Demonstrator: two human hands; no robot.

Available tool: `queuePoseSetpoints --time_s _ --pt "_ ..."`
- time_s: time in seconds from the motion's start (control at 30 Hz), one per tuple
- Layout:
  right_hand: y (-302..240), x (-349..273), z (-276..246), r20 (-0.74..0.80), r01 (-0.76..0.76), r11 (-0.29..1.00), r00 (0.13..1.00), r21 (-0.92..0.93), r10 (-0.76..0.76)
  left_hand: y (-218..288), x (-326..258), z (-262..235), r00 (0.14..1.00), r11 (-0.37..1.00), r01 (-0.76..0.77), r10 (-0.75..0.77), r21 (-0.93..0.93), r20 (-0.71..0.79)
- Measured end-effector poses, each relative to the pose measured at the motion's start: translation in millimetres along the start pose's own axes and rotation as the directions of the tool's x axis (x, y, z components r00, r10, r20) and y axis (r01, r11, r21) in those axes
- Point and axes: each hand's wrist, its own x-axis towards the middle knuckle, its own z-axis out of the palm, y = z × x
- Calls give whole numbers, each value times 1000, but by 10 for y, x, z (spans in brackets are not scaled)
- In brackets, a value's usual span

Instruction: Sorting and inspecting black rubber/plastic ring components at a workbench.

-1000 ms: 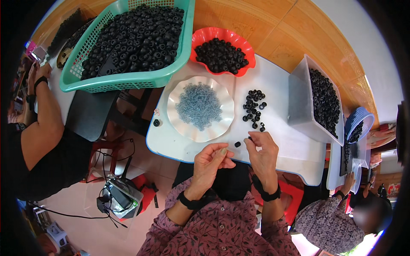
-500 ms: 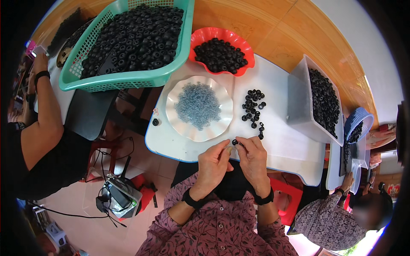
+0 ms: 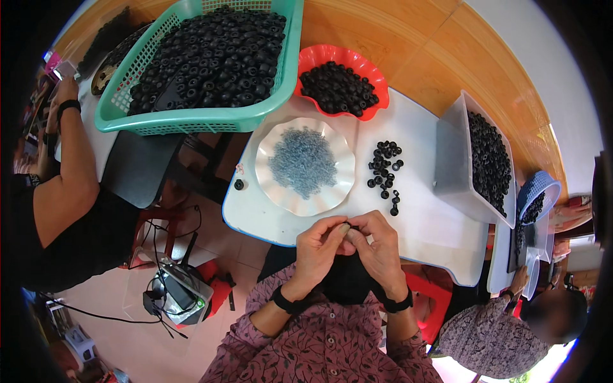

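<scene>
My left hand and my right hand meet at the table's near edge, thumbs and fingertips pressed together. Between them they pinch a small black ring-shaped part, mostly covered by the fingers. Whether a clear piece is with it cannot be made out. Just beyond the hands sits a white scalloped plate heaped with tiny clear bluish pieces. To its right lies a loose group of black ring parts on the white table. A single black part rests left of the plate.
A green basket of black parts stands far left, beside a red scalloped bowl of them. A grey bin holds more at right. People sit on both sides; a cluttered stool with cables stands lower left.
My left fingers have come up against the right ones and closed on the black ring, which showed at the right fingertips before. The view has shifted slightly.
</scene>
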Motion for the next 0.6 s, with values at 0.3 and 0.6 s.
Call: queuePoseSetpoints --time_s 0.3,0.6 --pt "-136 272 -55 4 155 983 988 -97 -155 40 -17 -70 999 988 -34 31 -148 -24" --pt "-161 686 201 12 169 836 981 -522 -191 55 -16 -137 999 986 -25 32 -167 39"
